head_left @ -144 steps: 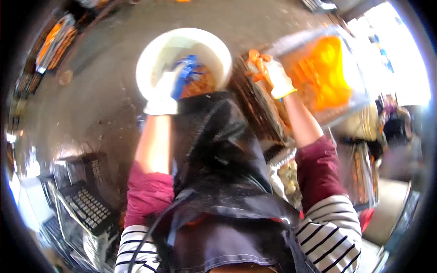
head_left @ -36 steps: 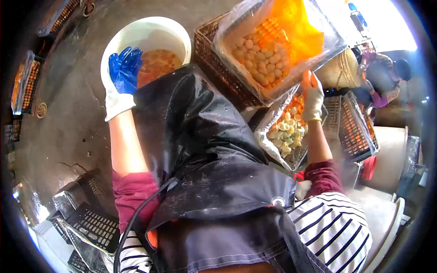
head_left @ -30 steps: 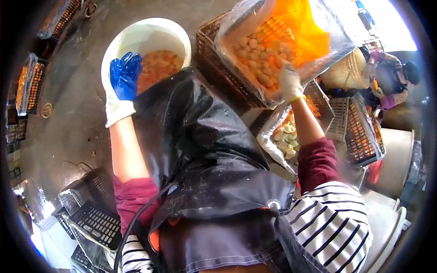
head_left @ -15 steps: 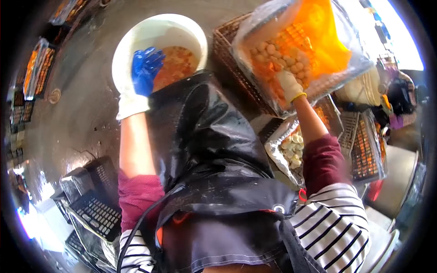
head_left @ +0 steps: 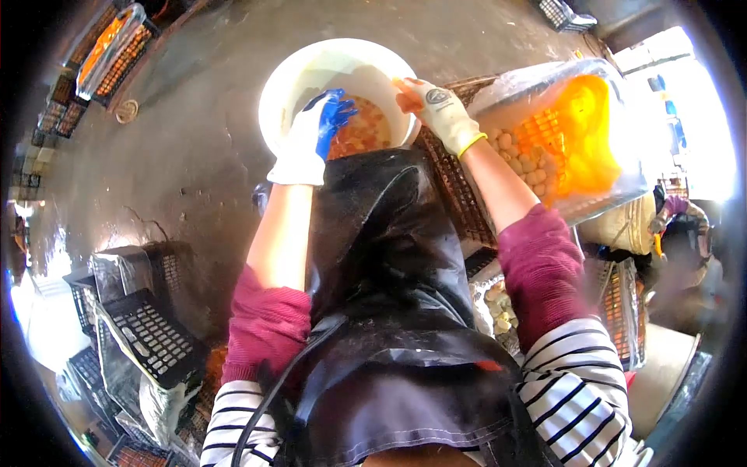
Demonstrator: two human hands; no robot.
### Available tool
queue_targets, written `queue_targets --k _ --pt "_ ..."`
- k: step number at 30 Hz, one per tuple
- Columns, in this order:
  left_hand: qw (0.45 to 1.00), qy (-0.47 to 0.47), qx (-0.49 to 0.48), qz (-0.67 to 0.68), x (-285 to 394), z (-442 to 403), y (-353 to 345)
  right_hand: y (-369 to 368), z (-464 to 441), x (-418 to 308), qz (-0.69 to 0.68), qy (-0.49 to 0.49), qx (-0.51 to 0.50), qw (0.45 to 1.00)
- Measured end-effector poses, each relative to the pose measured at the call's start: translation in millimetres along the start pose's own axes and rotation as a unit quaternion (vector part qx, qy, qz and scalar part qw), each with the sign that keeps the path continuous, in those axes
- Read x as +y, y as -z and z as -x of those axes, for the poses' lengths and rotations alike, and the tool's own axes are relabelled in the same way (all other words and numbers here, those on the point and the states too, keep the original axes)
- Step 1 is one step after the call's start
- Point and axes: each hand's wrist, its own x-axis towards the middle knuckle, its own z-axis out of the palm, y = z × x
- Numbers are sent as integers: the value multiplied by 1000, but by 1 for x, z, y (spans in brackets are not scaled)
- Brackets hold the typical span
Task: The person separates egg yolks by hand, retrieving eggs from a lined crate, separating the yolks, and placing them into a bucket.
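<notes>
Bucket (head_left: 331,58) of orange-brown pieces (head_left: 364,128) sits under a half-curled left hand (head_left: 311,131); right hand (head_left: 440,113) bends its fingers over the right edge (whether either grips anything, I cannot tell). A loose pinch there could drop something outside.

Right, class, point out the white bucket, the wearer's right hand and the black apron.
White bucket (head_left: 334,62): head view, on its inner wall.
Right hand (head_left: 443,114): head view, on its back.
Black apron (head_left: 385,268): head view, near its middle.
</notes>
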Motion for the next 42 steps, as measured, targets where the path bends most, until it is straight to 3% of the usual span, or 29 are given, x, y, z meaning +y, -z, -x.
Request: queue_targets --k 1,4,5,6,8,9,11,12,13,14,16,18,19,20,21,22,23,24,25,26,27,28,30,32,33,38,40,42 --pt "1000 -8 -2 -23 1 1 -4 -12 12 -23 145 -50 -14 988" --pt "983 -110 -31 -145 -10 -4 -17 -22 9 -11 106 53 -193 974" --pt "977 -98 -72 -177 -8 -5 -17 -30 4 -7 125 14 -188 974" --pt "969 -109 -104 -196 4 5 -23 -46 14 -6 -18 -16 -184 983" --pt "995 -30 -24 -97 23 26 -38 -48 -12 18 -79 -24 -208 975" --pt "994 -41 -1 -97 20 23 -35 -56 -14 22 116 73 -192 972" --pt "993 -63 43 -95 0 6 -22 -75 -12 24 442 236 -157 851" --pt "977 -94 63 -178 -13 -2 -12 -84 -8 22 564 303 -128 757" --pt "954 -123 83 -260 -21 -6 -5 -98 7 10 642 345 -117 674" --pt "953 -158 91 -241 -30 -10 1 -107 15 3 710 383 -104 582" --pt "927 -241 107 -266 -31 -7 2 -100 -2 21 477 272 -127 826" --pt "867 -331 124 -351 -27 -3 1 -99 -1 21 387 250 -100 882" --pt "930 -244 108 -255 -15 9 -6 -104 8 14 360 241 -75 898" --pt "915 -292 113 -253 -19 7 -5 -109 16 6 331 234 -50 913" --pt "927 -275 112 -230 -25 -1 -3 -109 18 6 436 286 -65 851" --pt "937 -259 109 -206 -23 -4 -3 -98 6 11 450 295 -69 840" --pt "908 -274 90 -304 -22 -4 0 -87 -5 17 465 304 -73 829" --pt "868 -285 68 -400 -10 4 0 -59 -45 42 391 270 -65 878" --pt "819 -291 47 -493 0 11 1 -53 -56 49 359 268 -70 891" --pt "930 -204 64 -298 5 12 0 -48 -66 55 326 266 -75 904" --pt "988 -107 77 -85 9 13 -5 -54 -58 49 339 299 -92 887" --pt "987 -4 83 134 12 12 -7 -62 -47 38 282 273 -134 910" --pt "990 -32 97 95 8 6 -4 -78 -23 17 162 208 -207 942" --pt "989 -39 124 65 9 6 -5 -82 -19 11 8 42 -243 969" --pt "988 -33 143 54 15 11 -9 -91 -5 -3 8 -5 -260 966" --pt "989 -4 110 100 25 22 -23 -83 -34 14 343 215 -165 899" --pt "988 26 64 136 17 19 -20 -79 -40 13 384 213 -115 891" --pt "995 -8 54 88 7 11 -16 -75 -40 19 420 204 -61 882"
